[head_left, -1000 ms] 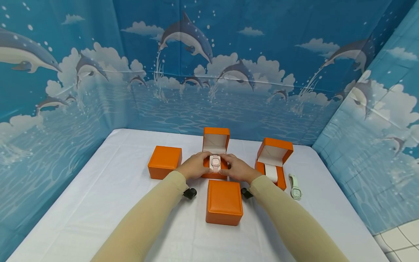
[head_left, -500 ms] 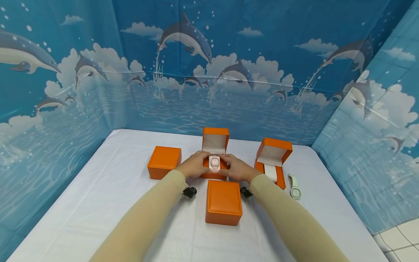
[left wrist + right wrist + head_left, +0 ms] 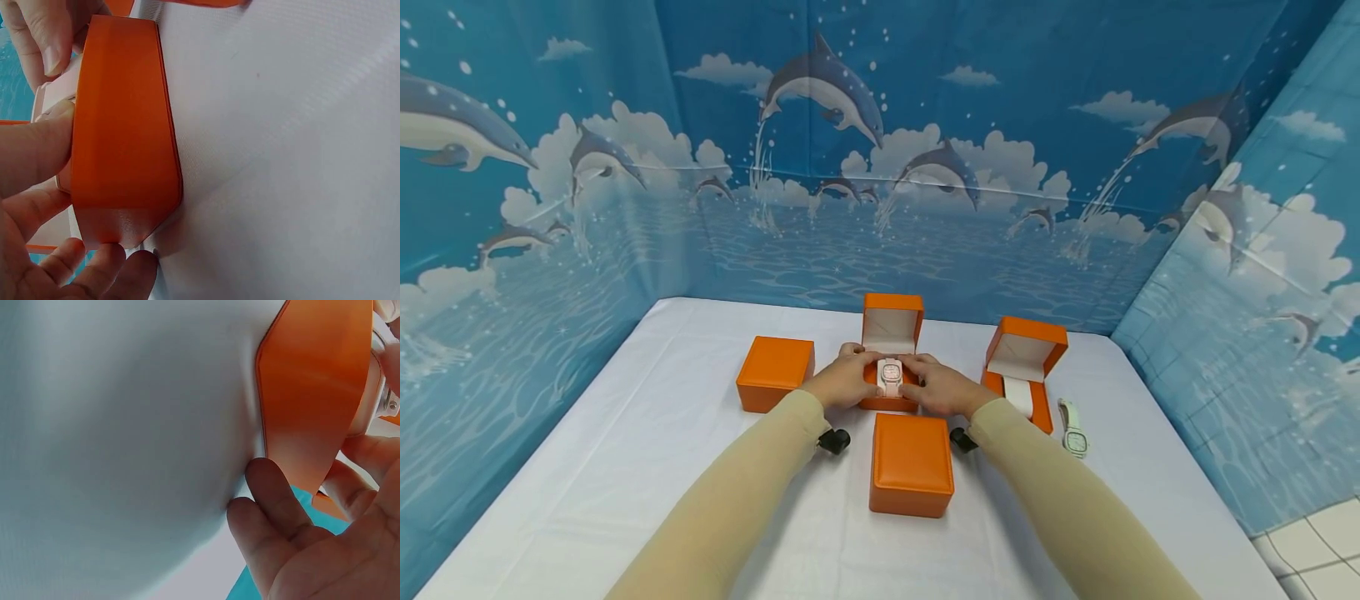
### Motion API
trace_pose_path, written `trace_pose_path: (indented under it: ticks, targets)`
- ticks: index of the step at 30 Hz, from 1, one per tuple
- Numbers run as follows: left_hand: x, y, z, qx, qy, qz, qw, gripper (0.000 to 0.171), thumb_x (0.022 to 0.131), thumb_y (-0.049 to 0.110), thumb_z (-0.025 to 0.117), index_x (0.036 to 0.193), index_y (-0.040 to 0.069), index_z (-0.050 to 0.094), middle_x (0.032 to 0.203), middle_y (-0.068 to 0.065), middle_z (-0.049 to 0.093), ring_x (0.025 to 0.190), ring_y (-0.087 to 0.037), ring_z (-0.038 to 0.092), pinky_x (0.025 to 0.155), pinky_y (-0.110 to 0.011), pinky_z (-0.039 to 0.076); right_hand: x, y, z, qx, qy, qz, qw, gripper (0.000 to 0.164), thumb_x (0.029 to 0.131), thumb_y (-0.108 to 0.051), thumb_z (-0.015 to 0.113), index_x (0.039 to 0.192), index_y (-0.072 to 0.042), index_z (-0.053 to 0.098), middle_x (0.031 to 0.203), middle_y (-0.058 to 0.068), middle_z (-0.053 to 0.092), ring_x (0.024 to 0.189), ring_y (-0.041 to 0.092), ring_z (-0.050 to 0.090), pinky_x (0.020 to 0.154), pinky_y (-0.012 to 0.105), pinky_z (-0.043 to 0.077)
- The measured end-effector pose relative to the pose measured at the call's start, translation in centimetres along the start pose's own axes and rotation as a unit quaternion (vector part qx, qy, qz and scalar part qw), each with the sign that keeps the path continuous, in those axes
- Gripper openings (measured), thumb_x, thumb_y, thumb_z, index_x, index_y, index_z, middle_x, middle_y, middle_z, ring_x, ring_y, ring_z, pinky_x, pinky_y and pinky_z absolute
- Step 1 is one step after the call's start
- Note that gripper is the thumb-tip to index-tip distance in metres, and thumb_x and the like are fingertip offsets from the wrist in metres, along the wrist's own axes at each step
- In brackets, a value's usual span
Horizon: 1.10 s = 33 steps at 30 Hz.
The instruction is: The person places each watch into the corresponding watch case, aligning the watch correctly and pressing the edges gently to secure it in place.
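In the head view, a pink watch [image 3: 891,372] sits on its pale cushion inside an orange watch box [image 3: 892,302], whose lid stands up. My left hand [image 3: 841,380] pinches the watch and cushion from the left, thumb near and index finger far. Opposite it, my right hand [image 3: 949,387] pinches from the right in the same way. The left wrist view shows the box's front wall [image 3: 125,119], with the left lower fingers at its corner. In the right wrist view, the right lower fingers [image 3: 275,500] spread beside the box wall [image 3: 312,387]. The cushion's underside is hidden.
Closed orange boxes stand on the left [image 3: 775,362] and in front [image 3: 912,454], between the forearms. At right is an open orange box [image 3: 1033,330] holding a bare white cushion [image 3: 1018,396]. A pale green watch [image 3: 1073,429] lies beside it on the white tablecloth [image 3: 647,433].
The hands, watch and boxes hold nearly the same places. The head view has shifted very slightly.
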<state>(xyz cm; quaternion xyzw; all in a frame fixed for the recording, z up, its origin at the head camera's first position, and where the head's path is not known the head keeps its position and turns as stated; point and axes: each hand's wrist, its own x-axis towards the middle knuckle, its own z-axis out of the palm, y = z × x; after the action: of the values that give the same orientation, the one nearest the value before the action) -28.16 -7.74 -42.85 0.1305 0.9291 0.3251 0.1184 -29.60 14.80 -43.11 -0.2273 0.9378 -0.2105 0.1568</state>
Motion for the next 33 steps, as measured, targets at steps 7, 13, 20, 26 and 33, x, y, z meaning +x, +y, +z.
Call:
trace_pose_path:
  ticks: [7,13,20,26,33]
  targets:
    - [0.06,-0.22,0.15,0.003,-0.001,-0.007,1.0000,0.066,0.099,0.030,0.074,0.160,0.026,0.047,0.166,-0.017,0.026,0.139,-0.035,0.051,0.121,-0.052,0.042,0.17,-0.33,0.33,-0.018,0.010,0.002,1.000,0.071,0.109,-0.044,0.055,0.168,-0.018,0.027,0.172,0.016,0.025,0.146,0.039,0.049,0.123,0.056,0.039]
    - [0.03,-0.19,0.20,0.008,0.001,-0.005,1.0000,0.066,0.100,0.031,0.073,0.160,0.028,0.047,0.166,-0.018,0.025,0.141,-0.036,0.051,0.122,-0.052,0.041,0.10,-0.55,0.44,-0.009,0.024,0.005,1.000,0.070,0.107,-0.042,0.060,0.167,-0.019,0.032,0.171,0.015,0.030,0.148,0.037,0.047,0.124,0.056,0.038]
    - [-0.16,-0.07,0.28,-0.006,0.020,-0.008,0.9998,0.063,0.097,0.033,0.077,0.155,0.023,0.053,0.166,-0.014,0.030,0.141,-0.034,0.053,0.122,-0.052,0.041,-0.03,-0.52,0.57,0.005,0.037,0.005,0.999,0.069,0.106,-0.039,0.063,0.166,-0.021,0.035,0.170,0.014,0.032,0.148,0.037,0.047,0.123,0.056,0.039]
    - [-0.16,-0.04,0.34,0.009,0.014,-0.009,0.9998,0.063,0.098,0.035,0.074,0.156,0.024,0.053,0.167,-0.015,0.028,0.140,-0.035,0.053,0.121,-0.052,0.042,-0.04,-0.43,0.80,-0.020,0.029,0.012,0.999,0.069,0.108,-0.042,0.059,0.167,-0.023,0.030,0.174,0.017,0.020,0.149,0.040,0.046,0.123,0.056,0.039]
    - [-0.22,0.27,0.34,0.022,0.015,-0.007,0.9996,0.062,0.099,0.034,0.073,0.157,0.022,0.052,0.166,-0.016,0.029,0.140,-0.036,0.053,0.121,-0.050,0.042,-0.08,-0.42,0.99,-0.036,0.032,0.030,0.998,0.066,0.108,-0.044,0.057,0.167,-0.026,0.031,0.170,0.027,0.020,0.151,0.050,0.035,0.121,0.063,0.039]
